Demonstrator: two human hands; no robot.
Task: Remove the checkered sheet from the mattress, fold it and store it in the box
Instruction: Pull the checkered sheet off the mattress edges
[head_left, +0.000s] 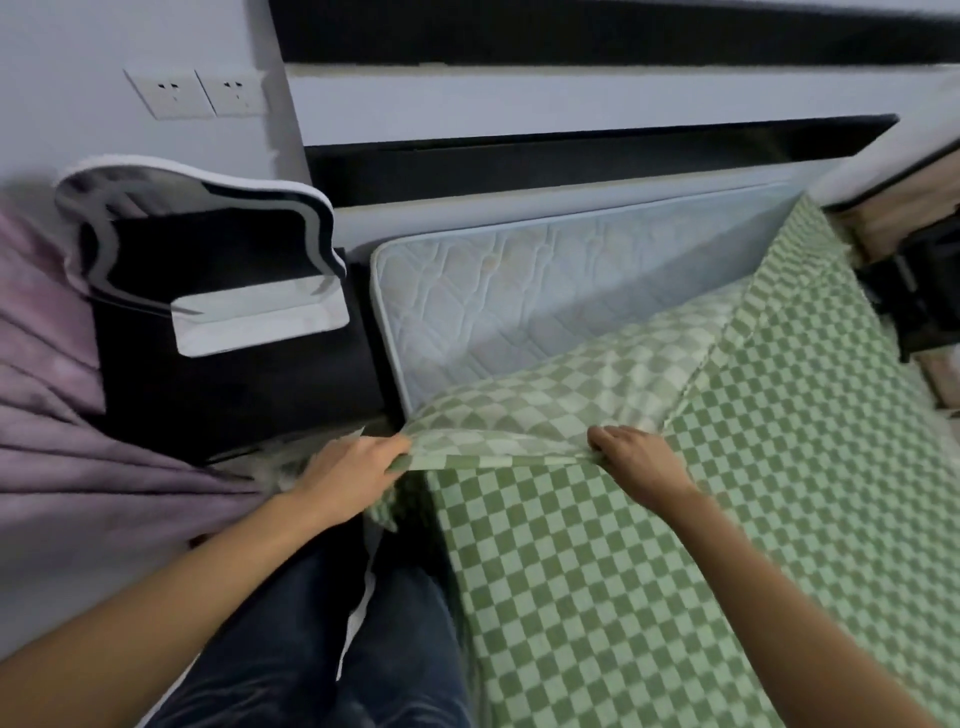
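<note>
While both arms reach forward, left hand (358, 475) and right hand (636, 457) pinch the sheet (597, 545).

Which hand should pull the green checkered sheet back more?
Probably the right hand: it pinches the folded edge of the checkered sheet over the bed; the left hand grips the corner beside the mattress.

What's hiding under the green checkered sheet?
The left hand and right hand hold the checkered sheet folded back at one corner, and a pale quilted mattress shows there. Under the rest, the cloth covers everything, so it cannot be seen.
</note>
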